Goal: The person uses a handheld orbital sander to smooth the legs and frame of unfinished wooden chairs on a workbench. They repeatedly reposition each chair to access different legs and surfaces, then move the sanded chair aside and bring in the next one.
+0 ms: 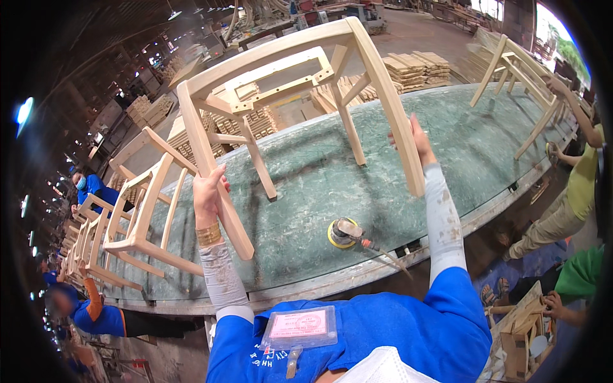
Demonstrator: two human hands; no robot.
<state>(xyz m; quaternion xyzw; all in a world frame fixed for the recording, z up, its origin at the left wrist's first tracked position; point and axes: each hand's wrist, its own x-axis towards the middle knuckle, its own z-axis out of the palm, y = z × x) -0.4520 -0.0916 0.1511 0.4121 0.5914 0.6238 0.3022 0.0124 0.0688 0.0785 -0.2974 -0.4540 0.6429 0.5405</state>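
Observation:
A pale, unpainted wooden chair frame (pixel 382 89) is tilted in front of me above the green tabletop, two of its legs pointing toward me. My left hand (pixel 208 195) is closed around the left near leg. My right hand (pixel 418 142) grips the right near leg, its fingertips showing on the inner side and the rest partly hidden by the wood. The far legs reach down to the table surface. Between my forearms, a round sander (pixel 345 233) with a yellow-rimmed pad lies on the table, its hose running off the near edge.
More wooden chair frames (pixel 137 220) stand along the left of the green table (pixel 306 249). Another frame (pixel 520 80) is at the right end, where a co-worker in yellow (pixel 581 185) holds it. Stacked wood pieces (pixel 415 70) lie beyond. Co-workers in blue (pixel 96 316) are at the left.

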